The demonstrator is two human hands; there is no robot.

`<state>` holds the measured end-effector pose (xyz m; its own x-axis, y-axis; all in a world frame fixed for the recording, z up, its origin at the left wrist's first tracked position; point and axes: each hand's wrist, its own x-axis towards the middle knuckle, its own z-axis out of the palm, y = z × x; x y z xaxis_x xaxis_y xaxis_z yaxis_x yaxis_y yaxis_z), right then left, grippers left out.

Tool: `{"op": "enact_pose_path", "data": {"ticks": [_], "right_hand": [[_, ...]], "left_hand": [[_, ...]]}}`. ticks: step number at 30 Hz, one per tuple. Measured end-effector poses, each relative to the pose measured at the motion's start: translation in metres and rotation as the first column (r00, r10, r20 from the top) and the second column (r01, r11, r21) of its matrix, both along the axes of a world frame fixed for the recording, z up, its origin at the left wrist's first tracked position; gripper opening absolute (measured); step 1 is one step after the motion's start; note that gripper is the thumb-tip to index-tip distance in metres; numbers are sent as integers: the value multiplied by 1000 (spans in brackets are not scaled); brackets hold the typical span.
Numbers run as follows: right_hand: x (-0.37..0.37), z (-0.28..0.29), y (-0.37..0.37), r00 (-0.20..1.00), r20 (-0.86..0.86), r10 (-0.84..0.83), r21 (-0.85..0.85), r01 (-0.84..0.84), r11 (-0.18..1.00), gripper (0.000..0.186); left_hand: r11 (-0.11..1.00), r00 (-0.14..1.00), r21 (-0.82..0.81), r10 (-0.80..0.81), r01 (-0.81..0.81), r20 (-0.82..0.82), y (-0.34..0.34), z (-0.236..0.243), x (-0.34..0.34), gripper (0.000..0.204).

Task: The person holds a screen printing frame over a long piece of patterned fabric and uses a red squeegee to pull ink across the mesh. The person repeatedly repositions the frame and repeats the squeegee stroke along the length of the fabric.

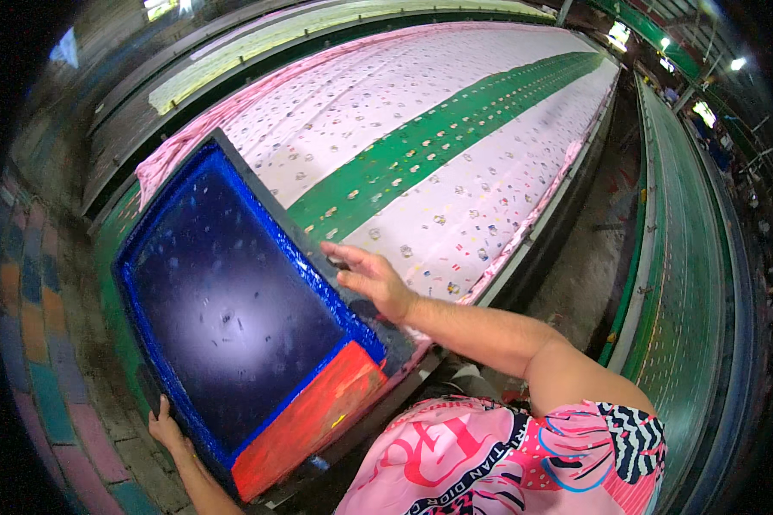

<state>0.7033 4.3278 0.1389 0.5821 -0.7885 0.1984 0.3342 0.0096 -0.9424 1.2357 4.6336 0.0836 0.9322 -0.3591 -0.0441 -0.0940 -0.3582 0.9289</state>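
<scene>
A screen-printing frame point(232, 292) with dark mesh, a wet blue border and a red band along its near side fills the left half of the head view. My left hand point(167, 433) grips its lower left edge. At the right side of the frame my right hand point(374, 283) has its fingers stretched out, close to the dark edge; whether it touches there is unclear. Behind the frame, a long table carries white printed fabric point(472, 223) with a green strip point(438, 137) down its middle and bunched pink edging.
Another long green table point(674, 283) runs along the right, beyond a narrow aisle point(575, 240). Further rails and a pale strip point(232, 60) lie behind the left side. Painted paving point(56, 386) covers the floor at left. Lamps point(737, 63) hang at the upper right.
</scene>
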Motion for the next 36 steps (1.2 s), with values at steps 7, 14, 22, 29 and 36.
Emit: {"op": "enact_pose_path", "data": {"ticks": [7,14,22,29,36], "right_hand": [[-148,36,-148,975,-223,24,-110,-49,993,63],[-310,-9,-297,941,-335,-51,-12,50,999,60],[-452,-57,-386,958,-227,-175,85,198,976,52],[-492,-63,-410,979,-126,-161,207,185,961,56],[-516,-74,-430,988,-105,-109,242,132,961,60]], "left_hand": [[999,998,-30,-29,31,49,-156,47,-163,45],[997,999,-77,2,2,54,-309,32,-361,32],[992,996,-124,2,9,88,-406,-3,-513,38],[998,989,-60,21,-13,147,-434,-9,-554,34],[998,995,-68,8,-1,99,-451,-16,-570,35]]}}
